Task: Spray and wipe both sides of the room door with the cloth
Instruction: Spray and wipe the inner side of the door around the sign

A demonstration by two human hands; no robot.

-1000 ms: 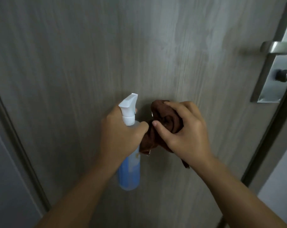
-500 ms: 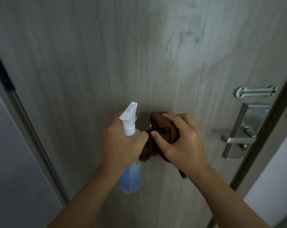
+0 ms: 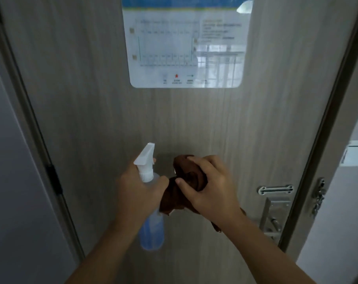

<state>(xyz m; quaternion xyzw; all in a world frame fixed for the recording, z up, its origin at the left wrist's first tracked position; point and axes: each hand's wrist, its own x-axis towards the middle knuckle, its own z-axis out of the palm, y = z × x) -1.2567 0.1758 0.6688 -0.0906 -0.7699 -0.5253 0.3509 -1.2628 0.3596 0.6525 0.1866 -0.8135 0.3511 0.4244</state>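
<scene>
Matt wood-grain door [image 3: 88, 103]; glossy laminated notice [image 3: 184, 48]; translucent plastic spray bottle [image 3: 151, 224]; soft brown cloth [image 3: 186, 187]; brushed-metal handle plate [image 3: 275, 214].

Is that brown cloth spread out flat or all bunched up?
Bunched up. The brown cloth is a crumpled wad gripped in the right hand, with loose ends hanging below, beside the spray bottle held in the left hand.

The grey-brown wood-grain door [image 3: 92, 99] shows fine vertical streaks. A glossy white laminated sheet [image 3: 186, 48] on it has a blue band on top, pale grid lines and a small red mark. The crumpled cloth [image 3: 186, 181] is dark brown. The clear plastic spray bottle [image 3: 151, 232] holds pale blue liquid under a white trigger head; the metal lock plate [image 3: 274, 214] is silver
</scene>
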